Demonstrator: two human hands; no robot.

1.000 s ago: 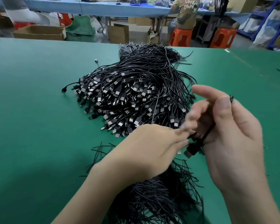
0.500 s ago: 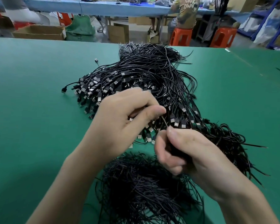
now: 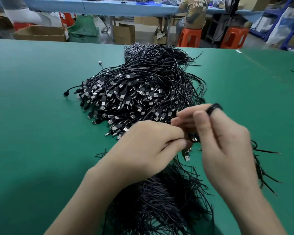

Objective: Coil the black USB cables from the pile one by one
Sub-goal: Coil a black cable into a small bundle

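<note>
Where the hands meet: above the green worktop (image 3: 32, 133), at the near edge of the pile (image 3: 134, 95)
left hand (image 3: 149, 146): fingers curled, tips pinching the cable (image 3: 214, 107) at its low end, next to a dark plug (image 3: 193, 138)
right hand (image 3: 224, 141): raised, thumb and forefinger up, gripping the cable; small black loops sit round the top fingertip, blurred, turn count unreadable
second plug (image 3: 187, 156): metal tip down, hanging just under the left fingertips; can't tell which cable it belongs to
pile: big heap of black USB cables mid-worktop, plug ends fanned toward the near left, tails running to the far edge
stray plug (image 3: 100, 62): alone on the worktop, left of the pile's far end
loose wires (image 3: 159, 200): dark bundle of thin strands at the near edge, under both forearms
more wires (image 3: 260, 168): black tangle on the worktop, partly behind the right wrist
background: long blue table (image 3: 109, 7), seated person (image 3: 195, 12) on an orange stool (image 3: 189, 37), second stool (image 3: 234, 37) beside it, cardboard box (image 3: 39, 33) far left
</note>
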